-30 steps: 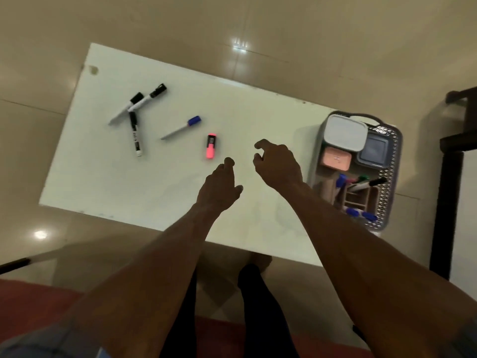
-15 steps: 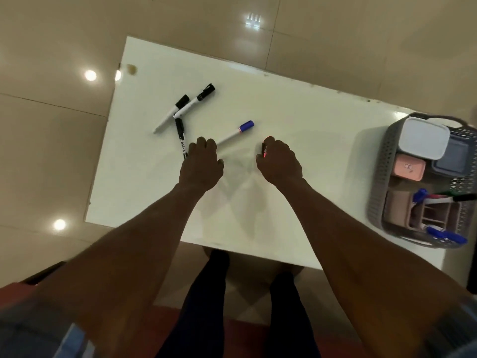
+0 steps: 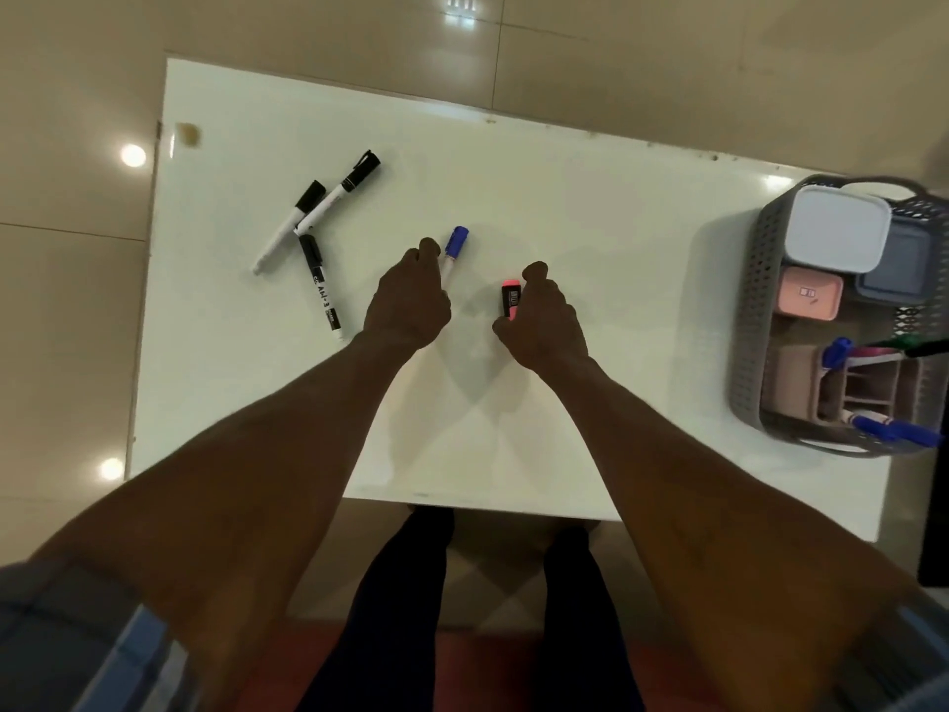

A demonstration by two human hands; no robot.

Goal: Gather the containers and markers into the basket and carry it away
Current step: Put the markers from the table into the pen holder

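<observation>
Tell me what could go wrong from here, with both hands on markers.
The left hand pinches the blue-capped marker near its end, so it may tip or slip. The basket already looks crowded and overhangs the table edge; dropping the pink highlighter in hard could unsettle it.

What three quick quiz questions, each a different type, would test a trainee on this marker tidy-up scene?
1. True or false: the left hand grips the blue-capped marker.
2. How many black-capped markers lie loose on the table?
3. The right hand closes on: A) pink highlighter, B) white lidded container, C) grey basket.

Key: 1 true; 2 three; 3 A.
</observation>
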